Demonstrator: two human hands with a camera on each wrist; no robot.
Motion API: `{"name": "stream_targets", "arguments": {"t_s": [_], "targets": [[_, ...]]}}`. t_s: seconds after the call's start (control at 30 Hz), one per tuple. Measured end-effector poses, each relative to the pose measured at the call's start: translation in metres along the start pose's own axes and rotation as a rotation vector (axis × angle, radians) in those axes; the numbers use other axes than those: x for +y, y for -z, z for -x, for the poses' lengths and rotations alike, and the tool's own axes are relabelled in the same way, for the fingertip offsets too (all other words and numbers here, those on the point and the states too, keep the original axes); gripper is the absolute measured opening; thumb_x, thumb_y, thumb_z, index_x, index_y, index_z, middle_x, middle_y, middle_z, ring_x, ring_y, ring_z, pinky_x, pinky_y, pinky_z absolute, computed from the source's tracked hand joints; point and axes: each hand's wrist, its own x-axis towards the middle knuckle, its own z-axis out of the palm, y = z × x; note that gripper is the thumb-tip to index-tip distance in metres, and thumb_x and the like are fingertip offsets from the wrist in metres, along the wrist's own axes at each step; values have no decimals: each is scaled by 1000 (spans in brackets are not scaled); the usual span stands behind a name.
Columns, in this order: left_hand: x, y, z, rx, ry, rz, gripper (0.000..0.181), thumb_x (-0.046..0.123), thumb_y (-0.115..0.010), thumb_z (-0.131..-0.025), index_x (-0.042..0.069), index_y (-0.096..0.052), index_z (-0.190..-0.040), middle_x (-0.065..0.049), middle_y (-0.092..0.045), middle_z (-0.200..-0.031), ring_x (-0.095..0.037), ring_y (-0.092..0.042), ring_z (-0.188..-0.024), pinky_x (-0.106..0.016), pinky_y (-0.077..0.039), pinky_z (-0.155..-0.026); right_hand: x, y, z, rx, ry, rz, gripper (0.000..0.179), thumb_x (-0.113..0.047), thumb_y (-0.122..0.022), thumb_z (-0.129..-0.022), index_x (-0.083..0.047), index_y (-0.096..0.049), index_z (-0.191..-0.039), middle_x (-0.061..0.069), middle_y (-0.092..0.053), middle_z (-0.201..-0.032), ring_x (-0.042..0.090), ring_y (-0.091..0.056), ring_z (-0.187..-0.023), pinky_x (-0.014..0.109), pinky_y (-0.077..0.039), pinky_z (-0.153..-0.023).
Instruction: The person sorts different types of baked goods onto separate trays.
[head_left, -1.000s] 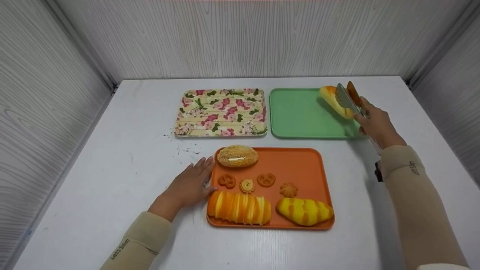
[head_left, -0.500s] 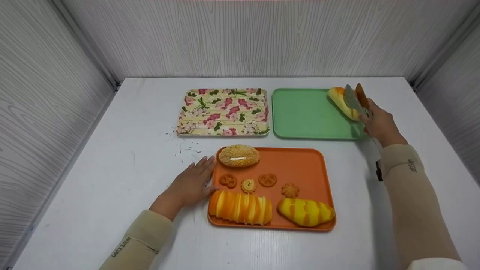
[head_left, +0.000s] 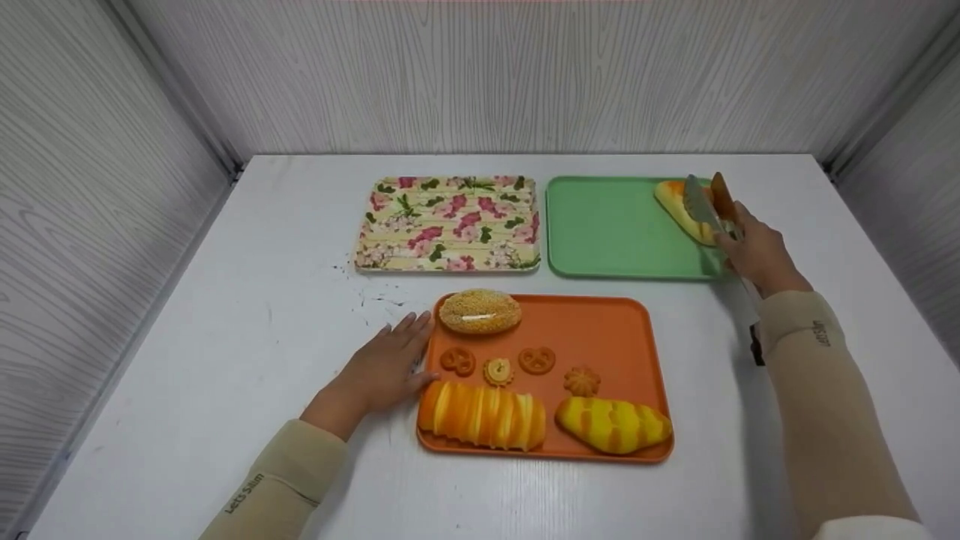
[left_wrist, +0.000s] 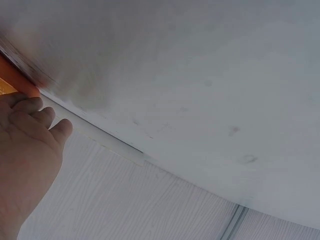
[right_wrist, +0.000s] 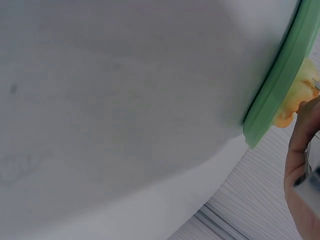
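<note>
My right hand (head_left: 761, 247) grips a pair of metal tongs (head_left: 705, 206) with a brown tip on one arm. The tongs straddle a long cream-and-orange bread roll (head_left: 679, 214) at the right side of the green tray (head_left: 607, 232); whether they squeeze it I cannot tell. In the right wrist view the bread roll (right_wrist: 297, 95) shows above the tray rim (right_wrist: 275, 80). My left hand (head_left: 379, 367) lies with fingers extended against the left edge of the orange tray (head_left: 592, 330), its thumb near the sliced-look loaf (head_left: 484, 416). In the left wrist view the hand (left_wrist: 30, 140) has slightly bent fingers.
On the orange tray sit a sesame bun (head_left: 480, 311), a yellow striped bread (head_left: 615, 425), two pretzel-shaped cookies (head_left: 537, 360), a round tart-like cookie (head_left: 498, 370) and a flower-shaped cookie (head_left: 582, 381). A floral tray (head_left: 450, 225) stands left of the green one. Pale wood-grain walls (head_left: 480, 75) enclose the white table (head_left: 262, 300).
The tongs and bread roll have shifted slightly right and then down onto the green tray. The view has moved a little. My left hand stays by the orange tray.
</note>
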Motion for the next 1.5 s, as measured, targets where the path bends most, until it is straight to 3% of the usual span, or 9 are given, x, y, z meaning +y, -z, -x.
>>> {"name": "stream_targets", "arguments": {"t_s": [0.13,0.27,0.63,0.83,1.1,1.2,1.3,1.5], "targets": [[0,-1,0,6,-1,-2,78,48,-49,-96,6,-16,-153,-9,-15,-157,-26,-10,-144,-45,-12,-114,1,0,3,8,10,-26,85,-51,-43,-96,-15,10,-152,31,-31,-145,35,-57,-97,45,-46,-79],[1,-1,0,10,-2,-3,77,47,-50,-96,5,-17,-152,-9,-15,-157,-26,-10,-144,-46,-12,-114,2,1,6,29,1,-56,89,-55,-45,-94,-16,11,-152,27,-49,-127,31,-61,-88,46,-45,-78],[2,2,1,9,2,2,78,49,-48,-96,6,-17,-152,-8,-13,-158,-26,-9,-144,-46,-12,-114,1,12,14,124,30,-68,91,-55,-49,-92,-15,6,-154,26,-47,-131,27,-65,-82,45,-47,-77],[1,2,1,24,-11,4,78,48,-49,-96,5,-17,-152,-10,-15,-157,-28,-10,-144,-47,-13,-114,-1,16,24,129,81,-69,90,-55,-51,-91,-18,2,-155,27,-47,-131,42,-50,-110,55,-42,-83],[1,-2,0,24,-13,-4,79,49,-49,-96,4,-17,-152,-11,-15,-157,-28,-10,-144,-47,-13,-114,-6,9,40,93,131,-66,88,-54,-54,-90,-24,-3,-155,23,-49,-130,42,-49,-110,57,-41,-85],[1,-2,1,31,-31,-10,77,47,-49,-97,3,-18,-152,-12,-15,-157,-29,-11,-143,-48,-14,-113,-9,5,48,74,158,-56,87,-53,-55,-90,-23,-5,-155,21,-51,-129,41,-57,-103,53,-45,-83],[1,-2,0,36,-41,-10,76,45,-49,-97,2,-18,-151,-13,-16,-156,-30,-12,-143,-48,-15,-113,-11,1,56,50,184,-58,85,-50,-57,-90,-25,-7,-155,18,-52,-127,32,-66,-84,41,-52,-71],[0,-1,0,26,-20,-7,77,48,-48,-97,4,-18,-152,-10,-15,-157,-28,-11,-143,-47,-13,-114,-18,-6,72,16,229,-60,81,-40,-62,-91,-29,-13,-154,17,-54,-124,19,-66,-70,30,-53,-57]]}}
